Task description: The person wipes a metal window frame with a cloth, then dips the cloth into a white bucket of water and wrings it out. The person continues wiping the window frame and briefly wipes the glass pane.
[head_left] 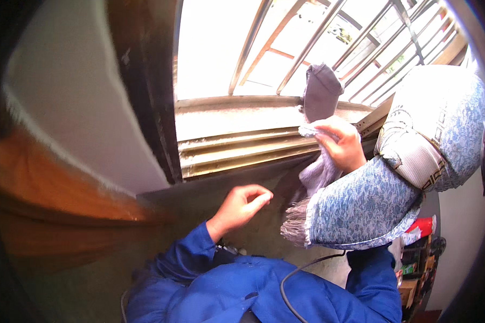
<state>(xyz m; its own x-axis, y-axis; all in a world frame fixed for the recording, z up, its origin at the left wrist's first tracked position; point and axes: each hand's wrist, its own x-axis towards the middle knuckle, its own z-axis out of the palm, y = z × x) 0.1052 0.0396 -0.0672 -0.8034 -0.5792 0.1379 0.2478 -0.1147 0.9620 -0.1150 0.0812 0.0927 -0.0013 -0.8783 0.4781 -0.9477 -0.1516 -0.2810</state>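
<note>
My right hand [341, 143] pinches the pale, fuzzy edge of a piece of grey-purple knit fabric [321, 171] between thumb and fingers. The fabric hangs in folds below that hand. Just above it, a smoother grey-purple sock-like piece [322, 91] stands up against the bright window; whether the two are joined is hidden by the hand. My left hand [242, 208] is apart from the fabric, lower and to the left. Its fingers are curled in, the thumb near the index finger, with nothing visible between them.
A mottled blue-and-white roll [359, 206], bound by a white strap [418, 159], covers part of my right forearm; brownish fringe [295, 224] sticks out of its end. Ahead is a barred window [307, 48] with a ridged sill [242, 151]. A cluttered shelf [418, 266] stands right, orange cloth [64, 181] left.
</note>
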